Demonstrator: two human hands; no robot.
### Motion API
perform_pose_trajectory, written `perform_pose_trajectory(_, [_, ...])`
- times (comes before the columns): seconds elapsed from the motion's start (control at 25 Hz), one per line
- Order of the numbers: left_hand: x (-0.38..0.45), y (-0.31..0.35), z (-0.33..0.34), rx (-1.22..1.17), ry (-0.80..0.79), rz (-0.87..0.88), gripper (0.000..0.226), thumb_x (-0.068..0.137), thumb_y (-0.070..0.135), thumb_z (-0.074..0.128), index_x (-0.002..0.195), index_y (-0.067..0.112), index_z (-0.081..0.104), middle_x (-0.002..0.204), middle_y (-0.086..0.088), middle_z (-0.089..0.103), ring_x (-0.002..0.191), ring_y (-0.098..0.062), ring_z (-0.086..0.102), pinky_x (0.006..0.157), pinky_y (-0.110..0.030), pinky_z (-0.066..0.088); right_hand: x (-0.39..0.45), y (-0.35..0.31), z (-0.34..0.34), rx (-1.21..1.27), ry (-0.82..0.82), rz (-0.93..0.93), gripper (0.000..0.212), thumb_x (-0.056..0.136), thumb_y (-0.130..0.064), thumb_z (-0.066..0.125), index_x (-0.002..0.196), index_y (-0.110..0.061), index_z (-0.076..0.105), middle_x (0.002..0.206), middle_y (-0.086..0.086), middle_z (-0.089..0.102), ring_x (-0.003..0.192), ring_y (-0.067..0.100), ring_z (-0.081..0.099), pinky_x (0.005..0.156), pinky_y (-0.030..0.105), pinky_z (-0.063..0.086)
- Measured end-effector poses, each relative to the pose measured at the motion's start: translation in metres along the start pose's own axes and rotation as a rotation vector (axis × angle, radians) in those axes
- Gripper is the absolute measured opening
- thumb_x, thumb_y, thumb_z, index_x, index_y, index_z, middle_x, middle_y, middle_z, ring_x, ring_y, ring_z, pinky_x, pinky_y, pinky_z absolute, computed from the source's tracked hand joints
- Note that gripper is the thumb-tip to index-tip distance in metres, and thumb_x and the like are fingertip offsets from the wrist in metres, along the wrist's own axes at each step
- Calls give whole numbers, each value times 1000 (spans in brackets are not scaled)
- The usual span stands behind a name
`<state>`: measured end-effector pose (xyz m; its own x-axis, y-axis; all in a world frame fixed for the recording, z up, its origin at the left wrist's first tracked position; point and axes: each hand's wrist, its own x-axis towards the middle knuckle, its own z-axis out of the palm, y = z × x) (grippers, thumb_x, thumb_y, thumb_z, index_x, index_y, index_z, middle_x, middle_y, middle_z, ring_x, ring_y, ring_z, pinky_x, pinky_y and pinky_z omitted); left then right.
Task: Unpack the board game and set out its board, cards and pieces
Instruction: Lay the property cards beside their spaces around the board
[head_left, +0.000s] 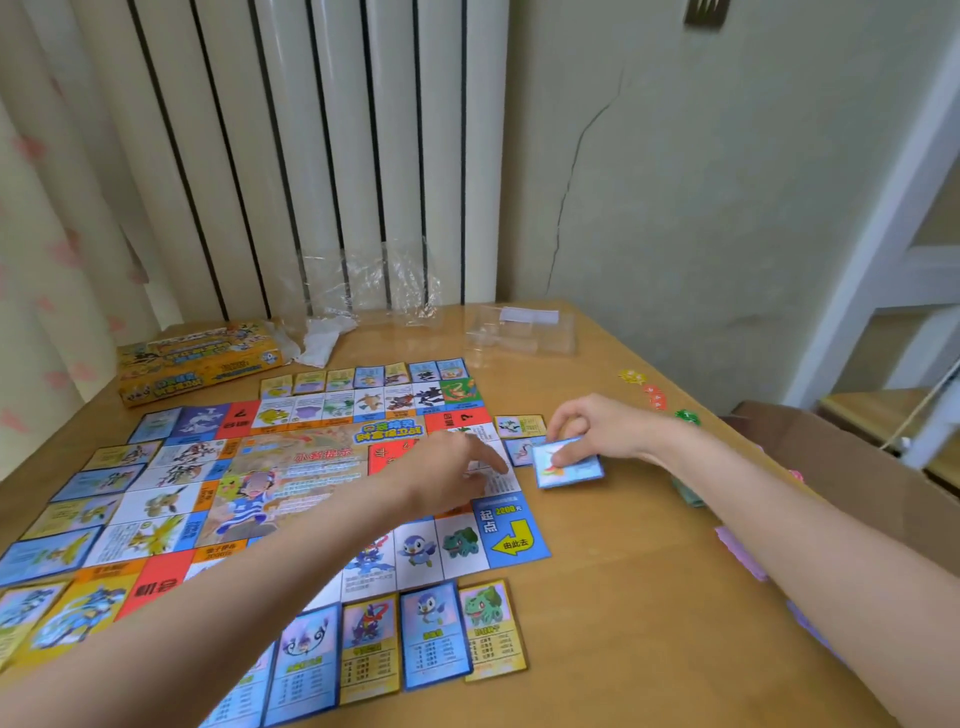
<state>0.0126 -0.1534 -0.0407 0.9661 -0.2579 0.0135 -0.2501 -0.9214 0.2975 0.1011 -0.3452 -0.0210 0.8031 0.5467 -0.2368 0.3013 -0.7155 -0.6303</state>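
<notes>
The paper game board (291, 467) lies flat on the wooden table (634, 597). Picture cards line its edges: a row at the far side (363, 376), a row at the near side (441, 634), more along the left (98, 483), and two at the right (519, 426). My right hand (592, 428) grips a small stack of blue cards (571, 470) just right of the board. My left hand (457, 473) rests over the board's right edge, index finger stretched out towards the stack, holding nothing. The yellow game box (197, 364) sits at the far left.
Clear plastic wrapping (363, 291) and a clear plastic tray (519, 330) lie at the table's far side. Small yellow, red and green pieces (657, 395) sit near the right edge. Paper money (743, 551) lies under my right forearm. A cardboard box (841, 457) stands off the table's right.
</notes>
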Motion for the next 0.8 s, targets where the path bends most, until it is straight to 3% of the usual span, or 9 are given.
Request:
perform_pose_trajectory(0.08, [3,1,10,55,-44,28,44,86,4,46,123,23,61,130,1,58,119,-18,54,97,-30,43,10,6,10,10,-2,-9,24,74,-10,77,74,-26,58,54,-15,60,59,1,53,65,22,38])
perform_pose_trajectory(0.2, [5,-1,15,87,-52,40,48,86,2,43,125,24,59,134,3,55,123,-15,50,100,-28,41,18,9,18,-53,-4,-54,20,74,-17,78,76,-28,61,79,-3,57,67,4,50,67,21,38])
perform_pose_trajectory(0.28, [5,-2,15,83,-54,46,48,86,2,43,125,24,59,134,3,54,123,-15,50,100,-27,40,20,9,18,-132,19,-81,18,73,-21,78,84,-25,64,84,-4,53,69,4,48,64,20,37])
perform_pose_trajectory(0.44, [9,-4,14,87,-61,61,46,86,4,44,123,25,60,132,3,57,120,-15,52,99,-30,42,18,6,17,-262,42,-80,24,75,-28,76,92,-21,61,84,-11,42,76,6,44,71,22,37])
perform_pose_trajectory(0.56, [9,-5,12,86,-68,78,44,86,5,45,122,25,61,130,3,58,118,-14,54,98,-30,43,18,9,18,-291,31,-88,23,76,-30,75,89,-24,58,86,-10,40,72,0,41,66,18,35])
perform_pose_trajectory(0.72, [10,-6,10,73,20,83,41,90,8,46,128,22,56,135,4,53,124,-15,49,101,-30,40,22,6,12,-38,181,-117,10,82,-26,69,89,-22,63,81,-11,50,78,8,47,68,19,36])
perform_pose_trajectory(0.8, [14,-8,12,98,54,44,42,92,11,45,133,18,50,140,3,48,128,-17,44,103,-31,37,22,3,12,-110,228,-130,12,90,-21,60,98,-17,67,79,-18,48,86,10,47,75,21,37])
